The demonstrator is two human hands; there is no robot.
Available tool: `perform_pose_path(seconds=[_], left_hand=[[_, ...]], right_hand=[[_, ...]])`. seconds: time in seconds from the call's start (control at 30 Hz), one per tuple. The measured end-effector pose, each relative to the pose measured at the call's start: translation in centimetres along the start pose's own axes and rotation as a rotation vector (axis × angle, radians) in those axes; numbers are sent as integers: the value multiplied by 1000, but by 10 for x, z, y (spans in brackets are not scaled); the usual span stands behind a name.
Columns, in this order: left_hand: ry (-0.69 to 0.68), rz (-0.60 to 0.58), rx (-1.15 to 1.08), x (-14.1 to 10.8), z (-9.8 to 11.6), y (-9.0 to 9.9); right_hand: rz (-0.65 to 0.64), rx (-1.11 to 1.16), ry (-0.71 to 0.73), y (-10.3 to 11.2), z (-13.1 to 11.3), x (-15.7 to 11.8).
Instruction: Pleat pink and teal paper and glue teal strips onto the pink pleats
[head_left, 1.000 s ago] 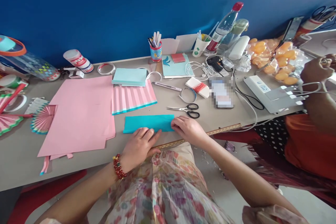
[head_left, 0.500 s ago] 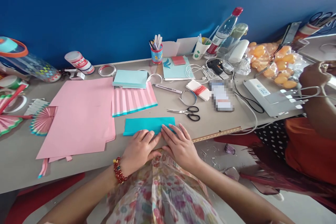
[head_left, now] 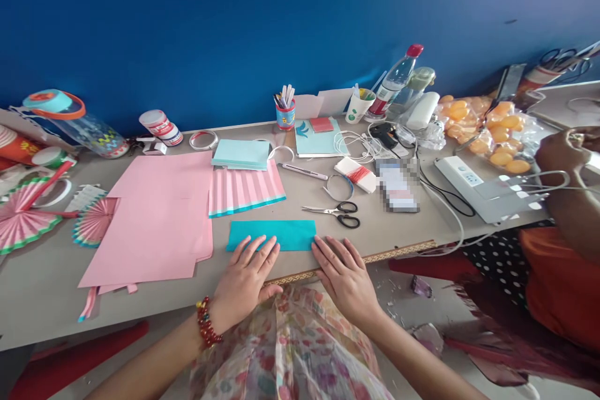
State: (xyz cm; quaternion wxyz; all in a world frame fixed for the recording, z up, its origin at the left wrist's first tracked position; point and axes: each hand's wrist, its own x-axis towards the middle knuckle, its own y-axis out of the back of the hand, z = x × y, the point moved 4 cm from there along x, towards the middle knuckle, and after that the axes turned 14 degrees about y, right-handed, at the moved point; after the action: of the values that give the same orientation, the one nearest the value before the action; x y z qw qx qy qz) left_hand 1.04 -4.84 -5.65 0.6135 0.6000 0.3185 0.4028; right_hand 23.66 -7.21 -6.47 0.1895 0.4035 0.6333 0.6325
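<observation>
A strip of turquoise paper (head_left: pixel 276 231) lies flat near the table's front edge. My left hand (head_left: pixel 246 281) rests with spread fingertips on its lower left part. At its right end is my right hand (head_left: pixel 344 272), flat with fingers stretched, its fingertips by the paper's corner. Behind the strip lies a pleated pink sheet (head_left: pixel 244 190) with a turquoise edge, partly covered by a stack of light blue paper (head_left: pixel 241 153). Black-handled scissors (head_left: pixel 337 212) lie behind my right hand. Large pink sheets (head_left: pixel 154 225) are to the left.
A pen (head_left: pixel 304 171), wound red thread (head_left: pixel 359 175), a phone (head_left: pixel 397 184) and a power strip (head_left: pixel 469 178) lie rightward. Bottles (head_left: pixel 396 84) and a pen cup (head_left: pixel 285 114) stand at the wall. Folded paper fans (head_left: pixel 28 215) lie far left. Another person's arm (head_left: pixel 569 187) is at right.
My hands have moved apart along the turquoise paper, the left toward its left side and the right to its right end. The camera view has tilted up slightly.
</observation>
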Motion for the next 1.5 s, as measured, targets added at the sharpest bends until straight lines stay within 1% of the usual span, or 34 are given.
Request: perform_pose_path(seconds=[0.07, 0.1, 0.2, 0.27, 0.37, 0.47, 0.57, 0.7, 0.83, 0.97, 1.07, 1.17, 1.3, 1.4, 1.5], left_hand=[[-37, 21, 28, -10, -9, 1], [-29, 32, 43, -16, -14, 1], [89, 71, 90, -36, -33, 0], [159, 94, 106, -48, -41, -1], [204, 112, 117, -57, -42, -3], [215, 136, 126, -57, -39, -3], [229, 177, 128, -57, -39, -3], [214, 227, 121, -61, -41, -6], [229, 255, 40, -64, -44, -7], [298, 273, -70, -63, -45, 0], [350, 261, -112, -54, -43, 7], [322, 205, -160, -40, -39, 12], [259, 151, -251, -21, -38, 17], [212, 89, -309, -16, -38, 17], [212, 66, -334, -15, -40, 16]], right_hand=[[-9, -13, 18, -1, 0, -1], [-9, -22, 26, -1, 1, -1], [-3, -44, 41, -2, 1, -2], [7, -52, 46, -3, 2, -3], [18, -56, 56, -4, 2, -3], [33, -69, 70, -5, 2, -4], [74, -81, 78, -6, 2, -5], [130, -65, 77, -4, 3, -6], [188, -7, 38, 1, 2, 4], [165, 53, 114, 2, -1, 27], [156, 106, 156, 2, 2, 42], [169, 164, 188, 4, 6, 50], [182, 227, 193, 8, 12, 51], [185, 261, 177, 11, 14, 51], [205, 289, 167, 13, 16, 53]])
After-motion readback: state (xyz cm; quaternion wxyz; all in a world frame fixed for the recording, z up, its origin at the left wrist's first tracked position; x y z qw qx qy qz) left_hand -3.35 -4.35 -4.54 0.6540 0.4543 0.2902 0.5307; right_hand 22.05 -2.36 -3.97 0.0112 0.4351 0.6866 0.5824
